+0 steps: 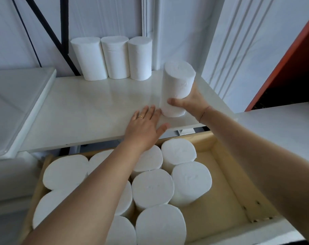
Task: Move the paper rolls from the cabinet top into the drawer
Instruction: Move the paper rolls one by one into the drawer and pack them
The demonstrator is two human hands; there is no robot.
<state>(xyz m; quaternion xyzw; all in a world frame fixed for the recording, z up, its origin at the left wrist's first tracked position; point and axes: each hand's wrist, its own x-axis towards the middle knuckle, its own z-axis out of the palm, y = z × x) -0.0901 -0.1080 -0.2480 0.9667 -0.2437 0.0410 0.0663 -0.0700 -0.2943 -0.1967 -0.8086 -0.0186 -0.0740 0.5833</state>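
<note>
My right hand (191, 101) grips a white paper roll (177, 85) near the front right of the white cabinet top (83, 110); the roll leans slightly. My left hand (145, 128) lies flat with straight fingers on the cabinet top, its fingertips beside the roll's base. Three more white rolls (113, 58) stand upright in a row against the back wall. Below the cabinet top, the wooden drawer (226, 183) is pulled out and holds several upright rolls (152, 186) on its left and middle; my left forearm hides part of them.
The drawer's right part shows bare wooden floor. A white tray-like surface (14, 103) adjoins the cabinet top on the left. A white ledge (283, 128) and an orange-red panel (283, 64) are on the right. Black bars (63, 32) lean against the back wall.
</note>
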